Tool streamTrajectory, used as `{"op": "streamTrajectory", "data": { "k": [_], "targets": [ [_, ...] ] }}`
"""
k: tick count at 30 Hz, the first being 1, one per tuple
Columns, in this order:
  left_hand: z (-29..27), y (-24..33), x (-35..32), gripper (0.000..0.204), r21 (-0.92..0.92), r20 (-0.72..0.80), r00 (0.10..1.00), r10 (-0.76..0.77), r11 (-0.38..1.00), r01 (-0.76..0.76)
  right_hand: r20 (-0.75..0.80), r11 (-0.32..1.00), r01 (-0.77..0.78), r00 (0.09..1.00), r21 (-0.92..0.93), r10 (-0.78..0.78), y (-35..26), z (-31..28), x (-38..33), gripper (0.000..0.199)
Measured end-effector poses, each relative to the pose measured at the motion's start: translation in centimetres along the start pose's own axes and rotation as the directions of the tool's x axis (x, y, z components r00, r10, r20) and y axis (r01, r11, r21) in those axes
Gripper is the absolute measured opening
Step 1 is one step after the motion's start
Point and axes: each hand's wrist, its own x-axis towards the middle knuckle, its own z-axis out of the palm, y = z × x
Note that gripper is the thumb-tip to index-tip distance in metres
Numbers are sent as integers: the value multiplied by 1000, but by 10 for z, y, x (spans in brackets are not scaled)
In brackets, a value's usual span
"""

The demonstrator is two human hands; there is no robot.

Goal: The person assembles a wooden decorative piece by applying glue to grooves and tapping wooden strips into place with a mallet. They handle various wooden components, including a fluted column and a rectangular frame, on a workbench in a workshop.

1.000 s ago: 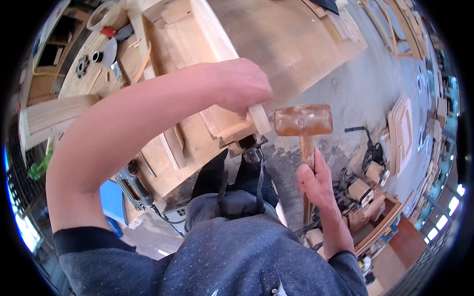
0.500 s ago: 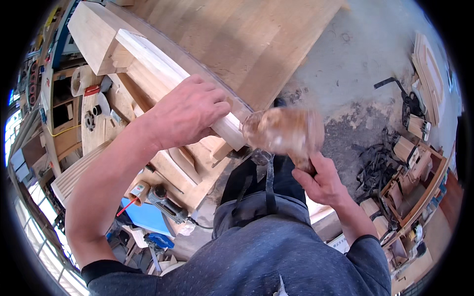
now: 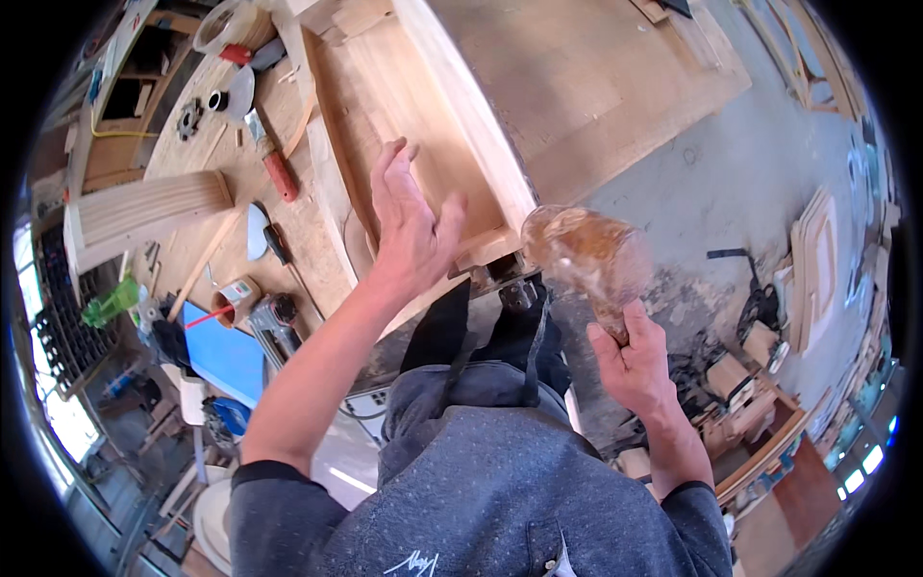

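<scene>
A wooden workbench [image 3: 310, 229] carries a trough-like wooden frame [image 3: 469, 108] along its right edge, the frame's near end at the bench's near right corner. A fluted wooden piece [image 3: 154, 213] lies toward the left edge, while a blue panel [image 3: 226, 351] sits beside the near left part of the bench. Just off the near right corner, a brown mallet [image 3: 588, 255] is raised, its blurred head so close to the frame's end that contact cannot be told. The person's left hand [image 3: 413, 221], empty, hovers above the frame's near end, fingers loosely raised and thumb apart; the right hand [image 3: 630, 361] wraps the mallet's handle. A red-handled tool [image 3: 279, 178] rests left of the frame.
</scene>
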Motion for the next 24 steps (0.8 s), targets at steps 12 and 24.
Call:
{"op": "streamTrajectory", "data": {
  "k": [12, 24],
  "targets": [
    [20, 3, -22, 110, -176, 265, 954, 141, 980, -96, -40, 963, 42, 998, -268, -54, -12, 7, 3, 34],
    [22, -4, -16, 110, -225, 358, 919, 167, 970, -88, -117, 938, -7, 992, -347, -36, -25, 5, 5, 25]
  ]
}}
